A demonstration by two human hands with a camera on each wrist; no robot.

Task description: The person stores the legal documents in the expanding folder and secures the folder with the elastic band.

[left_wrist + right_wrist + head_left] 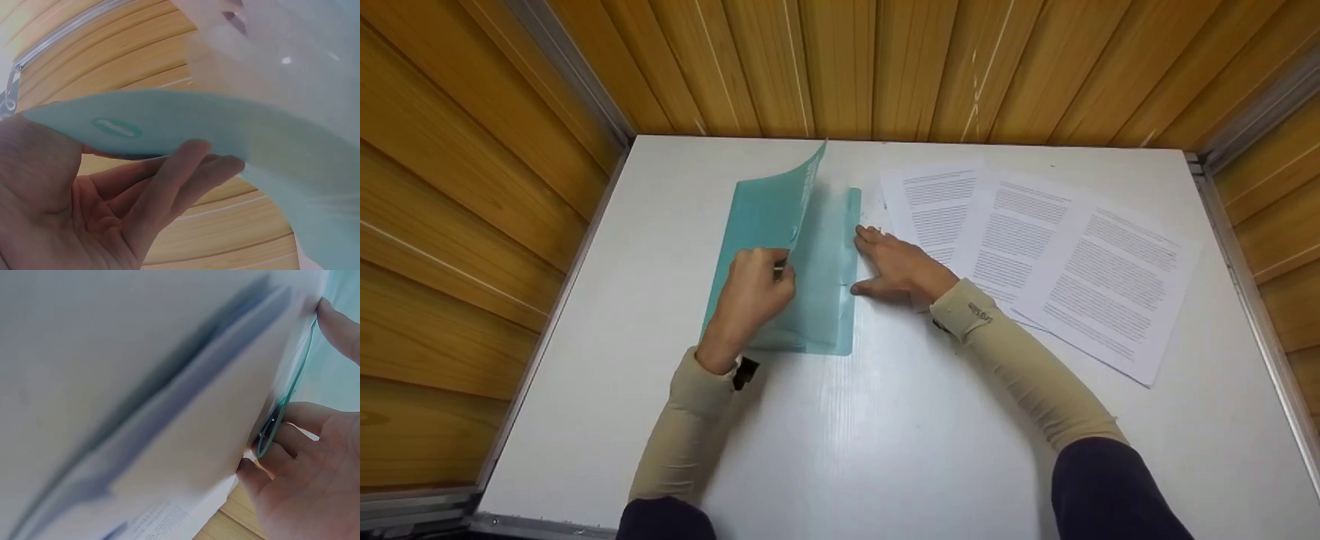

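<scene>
inner layer: wrinkled, close-fitting beige cloth sleeves (1031, 375)
outer layer: dark navy fabric sleeves (1114, 487)
right cuff (952, 309): beige, small dark marking (980, 312)
left wristwear: small black boxy piece (745, 373)

Folder (761, 217) on table (915, 435), papers (1035, 259) right, wall (840, 71) behind

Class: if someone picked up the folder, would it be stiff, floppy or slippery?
The folder seems flexible yet springy: its cover bows smoothly in the left hand. It looks thin, so likely light. Sleek and plastic-looking, it may slip.

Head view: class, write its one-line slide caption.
Left hand holds a teal folder open; right hand rests at its edge, beside printed sheets.
</scene>
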